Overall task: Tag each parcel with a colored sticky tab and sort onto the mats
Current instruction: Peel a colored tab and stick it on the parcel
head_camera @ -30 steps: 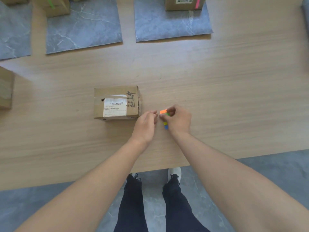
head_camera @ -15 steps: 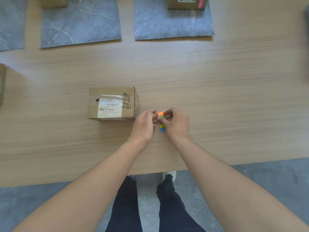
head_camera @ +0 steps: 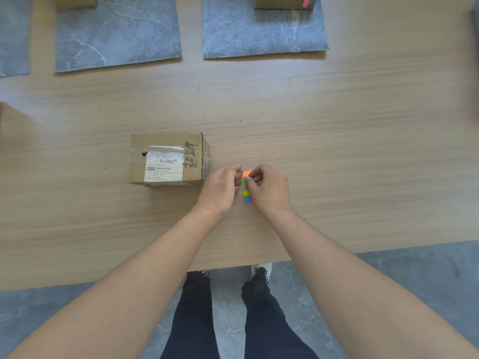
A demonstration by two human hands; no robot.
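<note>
my right hand (head_camera: 269, 189) grips the strip of sticky tabs (head_camera: 246, 193) just over the table (head_camera: 337, 151), with the thumb curled across it near its far end. in the gap between my two hands the strip shows green, yellow and blue bands running back toward me. the orange tab (head_camera: 246, 174) stands at the far end of the strip, tilted, right between the tips of both sets of fingers. my left hand (head_camera: 220, 189) is curled, its fingers (head_camera: 236, 172) bent toward that orange tab with their tips at its left edge. i cannot tell whether they have hold of it or only touch it.

the parcel (head_camera: 167, 159), a brown cardboard box with a white label and black handwriting on top, sits on the table just left of my left fingers, near the knuckles but apart from them.

well beyond my fingers, at the far side of the table, lie grey marbled mats: the left mat (head_camera: 116, 35) ahead and to the left, the right mat (head_camera: 259, 37) ahead and a little right. on the right mat stands a second parcel (head_camera: 282, 2), cut off by the top edge, with a pink tab (head_camera: 306, 1) at its right corner. the corner of another box (head_camera: 75, 1) shows on the left mat.
</note>
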